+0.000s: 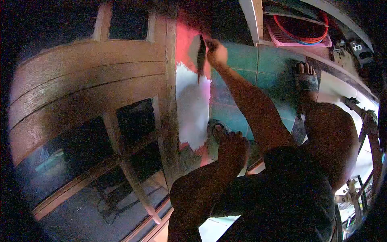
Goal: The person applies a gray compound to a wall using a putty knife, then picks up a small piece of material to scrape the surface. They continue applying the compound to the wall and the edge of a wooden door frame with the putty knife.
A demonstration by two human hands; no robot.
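My right hand (217, 54) is closed around the handle of a dark, narrow flat-bladed tool (201, 58) at the upper middle. The tool's blade lies against a red strip (186, 42) beside the wooden door. A whitish patch (192, 107) with ragged edges covers much of the strip below the blade. My right arm reaches up from between my bent legs. No left hand shows in the head view.
The panelled wooden door (88, 84) with dark glass panes fills the left side. Green-blue floor tiles (236, 86) lie right of the strip. My feet are on the floor. A pink basket (298, 40) is at the upper right, with cluttered items along the right edge.
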